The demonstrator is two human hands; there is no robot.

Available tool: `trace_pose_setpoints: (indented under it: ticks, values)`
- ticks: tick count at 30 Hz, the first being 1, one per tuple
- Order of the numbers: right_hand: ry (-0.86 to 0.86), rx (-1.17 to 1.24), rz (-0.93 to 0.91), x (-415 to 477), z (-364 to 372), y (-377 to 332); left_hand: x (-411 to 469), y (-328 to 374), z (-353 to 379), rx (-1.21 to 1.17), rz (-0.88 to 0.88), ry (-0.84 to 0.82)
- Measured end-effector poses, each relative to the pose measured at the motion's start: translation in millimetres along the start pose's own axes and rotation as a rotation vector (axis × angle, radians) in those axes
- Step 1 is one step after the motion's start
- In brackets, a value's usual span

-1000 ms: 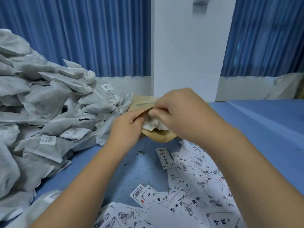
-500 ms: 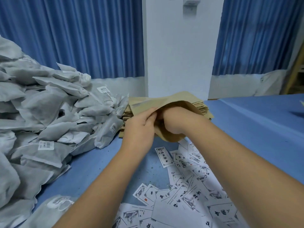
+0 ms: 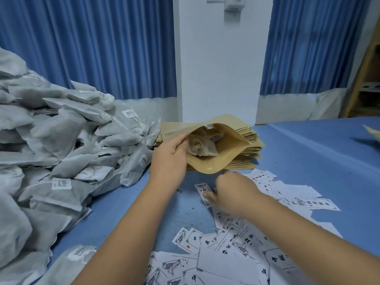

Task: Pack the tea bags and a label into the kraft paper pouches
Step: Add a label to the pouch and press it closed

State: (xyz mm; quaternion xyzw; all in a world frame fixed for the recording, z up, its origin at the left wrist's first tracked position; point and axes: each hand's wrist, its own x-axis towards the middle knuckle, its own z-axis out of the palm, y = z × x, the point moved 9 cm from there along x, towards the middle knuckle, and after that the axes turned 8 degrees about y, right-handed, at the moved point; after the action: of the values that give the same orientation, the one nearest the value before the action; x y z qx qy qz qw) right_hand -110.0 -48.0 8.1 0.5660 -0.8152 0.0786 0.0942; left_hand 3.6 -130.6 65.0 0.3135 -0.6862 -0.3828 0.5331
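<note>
My left hand grips the left rim of a kraft paper pouch and holds its mouth wide open toward me. Crumpled tea bags lie inside it. My right hand is blurred, low over the blue table, its fingers on a small white label at the edge of the scattered labels. Whether the fingers pinch that label is unclear. A big heap of grey-white tea bags fills the left side.
A stack of flat kraft pouches lies right behind the held pouch, against a white pillar. The blue table stretches to the right. Another kraft pouch shows at the right edge. Blue curtains hang behind.
My right hand has come out of the pouch and dropped down to the labels. The left hand still holds the pouch, whose mouth now gapes with the tea bags inside.
</note>
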Motion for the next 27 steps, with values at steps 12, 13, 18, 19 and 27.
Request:
trace_pose_setpoints:
  ticks: [12,13,18,19,27]
  values:
    - [0.152,-0.116,-0.018,12.1,9.1,-23.3,-0.2,5.1,0.4,0.077,-0.012,-0.039]
    - [0.175,-0.131,-0.041,9.1,3.3,-27.3,-0.4,5.7,0.3,0.08,-0.014,-0.038]
    - [0.135,-0.107,-0.071,-21.1,-24.8,-34.9,1.3,7.3,0.2,0.042,-0.022,-0.05]
    - [0.133,-0.089,-0.061,-30.1,-33.8,-32.8,1.7,7.5,1.1,0.025,-0.025,-0.057]
    - [0.263,0.053,0.045,-37.3,-116.3,-1.3,-0.8,8.1,8.4,0.025,-0.023,-0.104]
